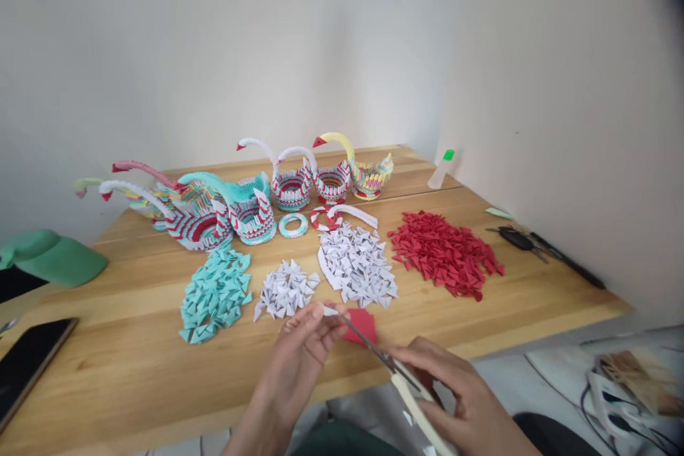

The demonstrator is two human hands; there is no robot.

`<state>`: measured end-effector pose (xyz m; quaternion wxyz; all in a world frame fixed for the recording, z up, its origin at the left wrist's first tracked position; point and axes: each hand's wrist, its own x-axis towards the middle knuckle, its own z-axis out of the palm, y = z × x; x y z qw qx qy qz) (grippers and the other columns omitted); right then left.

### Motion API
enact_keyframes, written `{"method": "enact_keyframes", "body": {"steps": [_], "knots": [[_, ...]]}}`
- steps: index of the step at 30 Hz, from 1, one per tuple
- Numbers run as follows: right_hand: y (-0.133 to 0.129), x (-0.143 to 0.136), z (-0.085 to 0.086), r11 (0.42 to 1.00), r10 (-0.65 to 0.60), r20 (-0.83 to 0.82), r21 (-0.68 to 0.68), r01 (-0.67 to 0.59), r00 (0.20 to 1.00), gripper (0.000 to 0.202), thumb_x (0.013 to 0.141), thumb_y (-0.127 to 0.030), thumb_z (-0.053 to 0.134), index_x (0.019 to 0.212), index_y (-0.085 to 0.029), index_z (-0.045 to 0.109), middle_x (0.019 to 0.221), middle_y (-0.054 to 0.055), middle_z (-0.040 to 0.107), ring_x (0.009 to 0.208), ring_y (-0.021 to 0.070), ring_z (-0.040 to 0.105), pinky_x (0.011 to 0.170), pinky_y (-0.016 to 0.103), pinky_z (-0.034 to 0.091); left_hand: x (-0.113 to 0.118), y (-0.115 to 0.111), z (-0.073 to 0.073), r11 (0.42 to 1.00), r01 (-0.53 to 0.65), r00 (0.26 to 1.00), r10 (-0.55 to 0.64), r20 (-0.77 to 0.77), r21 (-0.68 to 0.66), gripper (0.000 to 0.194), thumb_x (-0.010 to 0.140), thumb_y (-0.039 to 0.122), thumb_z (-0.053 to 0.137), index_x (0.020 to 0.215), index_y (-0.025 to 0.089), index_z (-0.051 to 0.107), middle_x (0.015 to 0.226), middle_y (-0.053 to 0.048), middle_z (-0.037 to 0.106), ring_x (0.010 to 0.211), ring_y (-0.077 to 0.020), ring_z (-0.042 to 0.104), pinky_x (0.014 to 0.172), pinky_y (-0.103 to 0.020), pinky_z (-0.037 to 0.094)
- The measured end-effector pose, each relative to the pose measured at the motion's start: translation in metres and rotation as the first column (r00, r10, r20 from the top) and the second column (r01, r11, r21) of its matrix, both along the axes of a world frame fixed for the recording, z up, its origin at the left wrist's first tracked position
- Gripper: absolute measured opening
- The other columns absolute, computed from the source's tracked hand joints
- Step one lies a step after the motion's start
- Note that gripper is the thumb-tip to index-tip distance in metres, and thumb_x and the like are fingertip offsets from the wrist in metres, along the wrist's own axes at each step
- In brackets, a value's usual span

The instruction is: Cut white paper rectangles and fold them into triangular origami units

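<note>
Between thumb and fingers, my left hand (307, 345) pinches a small white folded paper piece (330, 311). My right hand (446, 388) grips a pair of scissors (414, 395) with cream handles, and their blade tips reach the paper piece at my left fingertips. Just behind the blades lies a stack of red paper (366, 325) on the table. Close beyond my left hand are a small pile of white folded triangles (287, 290) and a larger white pile (359, 263). Tiny white paper scraps (408, 418) show beneath the scissors.
A turquoise pile (216, 292) and a red pile (443, 253) of paper triangles flank the white ones. Several paper swans (291, 185) stand behind, with paper rings (293, 226) before them. A phone (35, 363), green cap (56, 256), glue bottle (441, 169) and keys (517, 238) lie around.
</note>
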<state>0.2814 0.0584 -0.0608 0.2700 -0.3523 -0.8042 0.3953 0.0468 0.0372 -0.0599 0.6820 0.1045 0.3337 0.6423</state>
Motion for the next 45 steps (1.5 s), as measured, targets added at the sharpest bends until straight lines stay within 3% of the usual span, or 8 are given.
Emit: {"method": "enact_keyframes", "body": {"steps": [4,9,19,24,28,31,36,45], "knots": [[-0.006,-0.006,0.008,0.995,0.033,0.046,0.097,-0.038,0.998,0.041,0.083,-0.018,0.065,0.122,-0.029,0.063,0.086,0.002,0.066,0.071,0.016,0.063,0.065,0.024,0.052,-0.005,-0.005,-0.002,1.0,0.006,1.0,-0.006,0.001,0.009,0.023,0.068,0.03,0.085,0.082,0.014,0.074,0.083,-0.006,0.076,0.083,-0.018,0.07,0.08,-0.028,0.052],[-0.01,-0.016,0.0,0.991,0.037,0.055,0.13,-0.043,0.998,0.04,0.085,-0.017,0.063,0.123,-0.029,0.061,0.087,0.002,0.066,0.072,0.0157,0.064,0.066,0.024,0.053,-0.014,-0.009,-0.004,0.999,0.028,1.0,-0.027,-0.014,0.034,0.022,0.071,0.031,0.082,0.081,0.013,0.074,0.082,-0.008,0.076,0.083,-0.0195,0.069,0.079,-0.029,0.052],[0.006,-0.037,0.003,0.958,0.037,0.121,0.279,-0.07,0.992,0.045,0.08,-0.012,0.062,0.123,-0.028,0.062,0.089,0.004,0.069,0.075,0.017,0.069,0.064,0.021,0.056,-0.038,0.0,-0.009,1.0,-0.015,0.996,0.015,-0.091,-0.001,0.024,0.067,0.033,0.084,0.077,0.013,0.075,0.079,-0.009,0.075,0.078,-0.0205,0.069,0.077,-0.031,0.052],[0.011,-0.052,0.002,0.894,0.027,0.185,0.436,-0.107,0.982,0.051,0.081,-0.011,0.061,0.13,-0.026,0.057,0.097,0.009,0.07,0.082,0.022,0.07,0.068,0.028,0.058,-0.052,0.002,-0.013,0.999,-0.029,0.907,0.018,-0.42,-0.02,0.024,0.069,0.037,0.081,0.082,0.017,0.078,0.081,-0.008,0.077,0.082,-0.0232,0.068,0.083,-0.035,0.051],[0.012,-0.066,0.001,0.895,0.019,0.204,0.433,-0.107,0.979,0.051,0.081,-0.012,0.062,0.13,-0.025,0.058,0.1,0.01,0.07,0.084,0.0228,0.07,0.068,0.029,0.059,-0.064,0.0,-0.022,0.998,-0.065,0.809,0.052,-0.585,-0.002,0.019,0.071,0.036,0.08,0.079,0.019,0.079,0.081,-0.007,0.078,0.082,-0.0232,0.067,0.079,-0.032,0.05],[0.014,-0.077,0.005,0.938,0.035,0.172,0.333,-0.092,0.984,0.046,0.078,-0.013,0.064,0.122,-0.027,0.063,0.099,0.007,0.073,0.085,0.0236,0.072,0.068,0.028,0.06,-0.07,-0.001,-0.026,0.997,-0.08,0.858,0.08,-0.508,0.023,0.02,0.074,0.038,0.078,0.077,0.018,0.079,0.081,-0.007,0.077,0.081,-0.0213,0.066,0.079,-0.031,0.05],[0.015,-0.078,0.006,0.981,0.058,0.133,0.178,-0.081,0.989,0.039,0.075,-0.02,0.07,0.113,-0.032,0.07,0.1,0.004,0.076,0.081,0.0245,0.074,0.063,0.027,0.061,-0.075,-0.002,-0.024,0.989,-0.127,0.985,0.135,-0.105,0.076,0.02,0.075,0.035,0.079,0.078,0.016,0.075,0.078,-0.006,0.074,0.078,-0.0188,0.067,0.082,-0.032,0.051],[0.006,-0.075,-0.011,0.997,0.07,0.159,-0.043,-0.064,0.985,0.033,0.084,-0.034,0.065,0.116,-0.029,0.069,0.092,0.005,0.072,0.065,0.0172,0.064,0.063,0.028,0.054,-0.077,-0.01,-0.023,0.993,-0.078,0.997,0.079,-0.007,0.093,0.017,0.078,0.029,0.078,0.079,0.013,0.074,0.08,-0.007,0.073,0.076,-0.018,0.067,0.077,-0.029,0.052]]}}
